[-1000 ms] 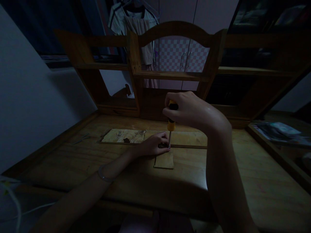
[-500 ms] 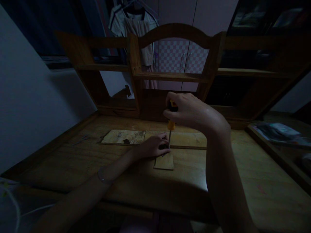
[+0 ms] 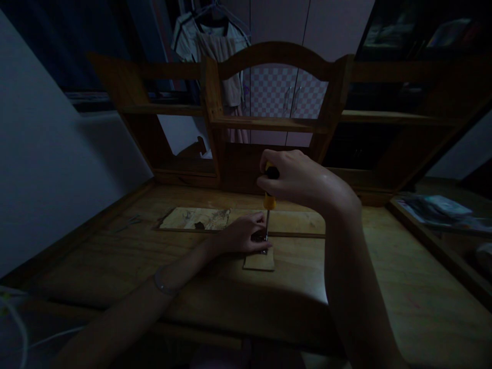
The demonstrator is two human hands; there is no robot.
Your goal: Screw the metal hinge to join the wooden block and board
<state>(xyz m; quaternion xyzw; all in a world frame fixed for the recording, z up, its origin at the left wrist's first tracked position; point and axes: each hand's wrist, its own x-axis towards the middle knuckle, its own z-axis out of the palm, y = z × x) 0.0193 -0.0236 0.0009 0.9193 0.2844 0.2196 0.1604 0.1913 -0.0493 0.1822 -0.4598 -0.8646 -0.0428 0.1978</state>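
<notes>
My right hand (image 3: 292, 177) is wrapped round the yellow-and-black handle of a screwdriver (image 3: 269, 202). Its shaft points almost straight down, and the tip ends beside the fingers of my left hand (image 3: 248, 234). Those left fingers are curled and press a small shiny metal piece (image 3: 264, 251) onto a short wooden board (image 3: 259, 262). The metal piece is mostly covered by the fingers, so its exact kind cannot be made out. Behind the hands lies a long, thin wooden board (image 3: 295, 223), with a rough, damaged surface at its left end.
The wooden desk (image 3: 388, 271) carries a shelf unit (image 3: 265, 123) along its back. Some small thin items (image 3: 128, 223) lie at the left. On the right, a raised ledge borders papers and plastic packets (image 3: 442, 207). A white cable (image 3: 21, 328) hangs at the lower left.
The screwdriver and my right hand have shifted slightly down in view. My left thumb has moved a little to the right, and more of the metal piece shows below it.
</notes>
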